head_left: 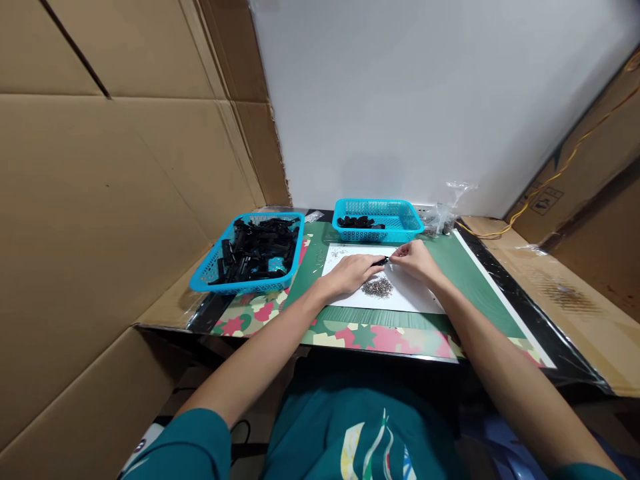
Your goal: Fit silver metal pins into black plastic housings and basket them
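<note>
Over a white sheet (413, 297) on the table, my left hand (353, 272) is closed on a small black part (381, 261), most of which its fingers hide. My right hand (414, 259) is at the right end of that part, its thumb and fingertips pinched together. Whatever sits in that pinch is too small to make out. Just below both hands lies a heap of tiny metal pieces (377, 287), and a few more small bits (340, 252) are scattered at the sheet's upper left corner.
A blue basket (200, 283) piled with black plastic parts (257, 247) stands at the left. Behind the sheet is another blue basket (400, 235) with fewer black pieces (357, 222). Clear plastic bags (443, 217) lie beside it. Cardboard (125, 200) walls the left side; a yellow cord (545, 181) runs at the right.
</note>
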Available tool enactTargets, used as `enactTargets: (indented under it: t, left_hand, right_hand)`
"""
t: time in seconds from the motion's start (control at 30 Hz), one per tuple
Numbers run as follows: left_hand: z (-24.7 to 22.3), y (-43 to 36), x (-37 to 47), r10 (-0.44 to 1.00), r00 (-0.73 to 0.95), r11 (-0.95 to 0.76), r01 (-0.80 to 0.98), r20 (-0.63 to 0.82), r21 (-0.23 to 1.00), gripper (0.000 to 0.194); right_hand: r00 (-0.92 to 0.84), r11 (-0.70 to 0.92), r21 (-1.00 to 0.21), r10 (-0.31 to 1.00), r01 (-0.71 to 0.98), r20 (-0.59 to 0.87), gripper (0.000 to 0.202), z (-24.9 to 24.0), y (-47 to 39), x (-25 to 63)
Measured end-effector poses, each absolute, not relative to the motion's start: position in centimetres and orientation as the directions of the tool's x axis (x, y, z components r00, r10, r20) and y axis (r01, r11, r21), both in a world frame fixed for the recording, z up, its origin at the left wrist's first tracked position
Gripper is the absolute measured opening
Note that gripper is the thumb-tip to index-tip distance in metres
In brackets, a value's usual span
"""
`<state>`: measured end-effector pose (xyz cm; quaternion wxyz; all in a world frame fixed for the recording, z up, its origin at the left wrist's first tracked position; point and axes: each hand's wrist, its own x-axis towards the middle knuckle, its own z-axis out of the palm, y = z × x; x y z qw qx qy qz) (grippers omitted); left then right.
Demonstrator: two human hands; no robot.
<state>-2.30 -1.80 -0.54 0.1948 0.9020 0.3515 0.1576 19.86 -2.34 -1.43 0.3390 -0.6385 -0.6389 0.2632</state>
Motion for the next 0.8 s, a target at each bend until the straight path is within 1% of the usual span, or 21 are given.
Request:
enactTargets:
  t: [0.23, 0.4, 0.53, 0.67, 0.8]
  left_hand:
    - [-0.7, -1.7, -2.4, 0.700, 0.697, -0.658, 0.543, 0.156, 0.522, 0.044]
    - [-0.3, -2.0, -2.4, 0.708, 0.686, -0.648, 0.539, 0.166, 0.538, 0.042]
    - [0.0, -2.1, -2.5, 0.718, 0.683, -0.644, 0.579, 0.134, 0.499, 0.045]
    - [-0.1, -2.0, -2.6, 0.717, 0.684, -0.652, 0.587, 0.135, 0.480, 0.046]
    - [-0.3, -1.8, -2.6, 0.714, 0.684, -0.650, 0.566, 0.152, 0.507, 0.045]
  right_hand:
    - [0.055, 0.066, -0.688, 0.987, 0.722, 0.152, 0.013, -1.5, -2.9, 19.2]
    - [0.087, 0.027, -0.565, 0.981, 0.824, 0.174, 0.016, -1.1, -3.4, 18.3]
    - [0.084, 0.015, -0.469, 0.978, 0.883, 0.189, 0.017, -0.7, -3.8, 17.6]
    - [0.086, 0.004, -0.449, 0.980, 0.894, 0.180, 0.018, -0.4, -4.0, 17.3]
    - [0.103, -0.016, -0.432, 0.978, 0.902, 0.180, 0.019, -0.2, -4.1, 17.3]
